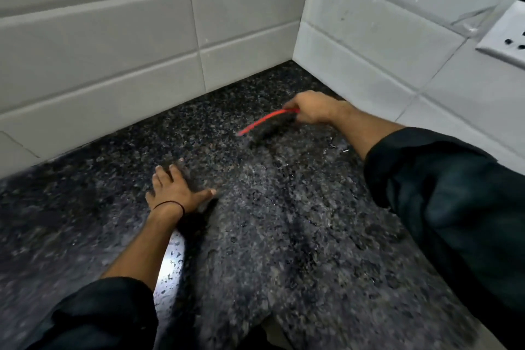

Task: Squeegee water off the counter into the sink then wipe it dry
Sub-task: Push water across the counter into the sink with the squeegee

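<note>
A dark speckled granite counter (284,221) fills the view, wet and shiny in its middle. My right hand (312,108) is closed on a squeegee (267,125) with a red top and a dark blade, which rests on the counter near the back right corner; the squeegee is blurred. My left hand (176,190) lies flat on the counter, fingers spread, holding nothing. A black band circles its wrist. No sink is in view.
White tiled walls (113,51) meet at a corner behind the squeegee. A white socket plate (505,37) sits on the right wall. A bright reflection (170,264) gleams on the counter by my left forearm.
</note>
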